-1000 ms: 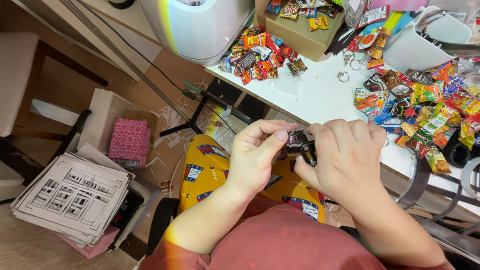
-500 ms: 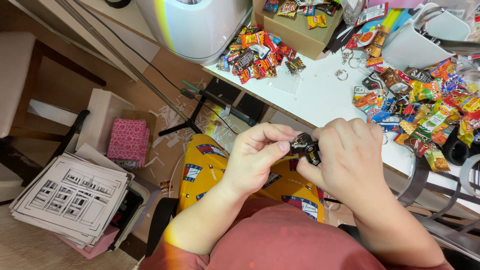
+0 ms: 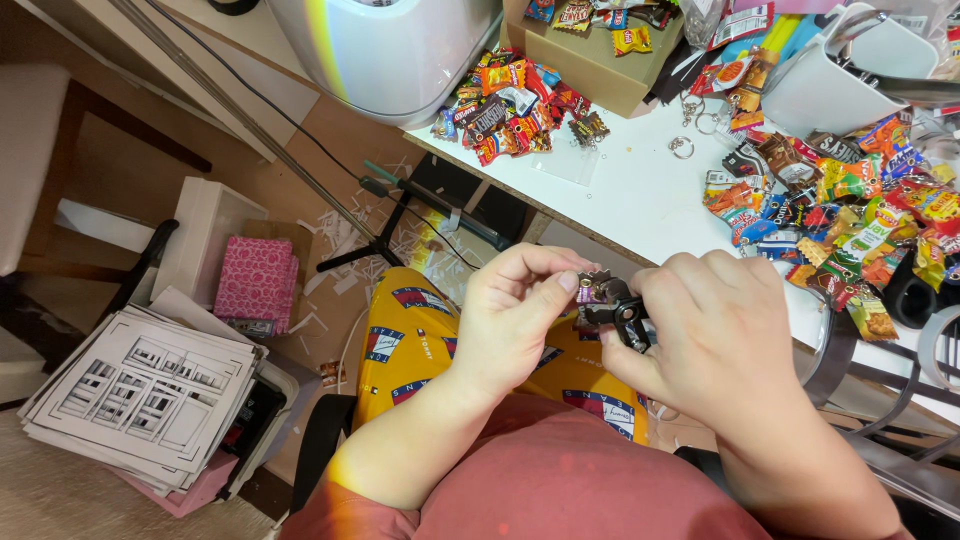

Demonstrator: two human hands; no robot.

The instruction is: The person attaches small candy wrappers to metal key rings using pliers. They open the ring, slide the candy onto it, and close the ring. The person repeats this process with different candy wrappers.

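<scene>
My left hand [image 3: 515, 320] pinches a tiny dark snack-packet charm [image 3: 592, 288] between thumb and fingertips, held over my lap. My right hand [image 3: 715, 335] grips small black pliers [image 3: 625, 315] whose jaws meet the charm. Both hands are close together, just in front of the white table's edge [image 3: 640, 215]. On the table lie two heaps of miniature colourful snack packets, one at the far left [image 3: 510, 105] and one at the right [image 3: 850, 215], with small metal rings [image 3: 682, 147] between them.
A cardboard box [image 3: 595, 60] and a white rounded machine [image 3: 390, 50] stand at the table's back. A white cup [image 3: 840, 75] sits at the right. On the floor to the left are a stack of printed sheets [image 3: 140, 395], a pink patterned box [image 3: 255, 280] and a tripod [image 3: 390, 225].
My hands stayed together over my lap with only slight shifts; the fingers have adjusted their hold on the charm and pliers.
</scene>
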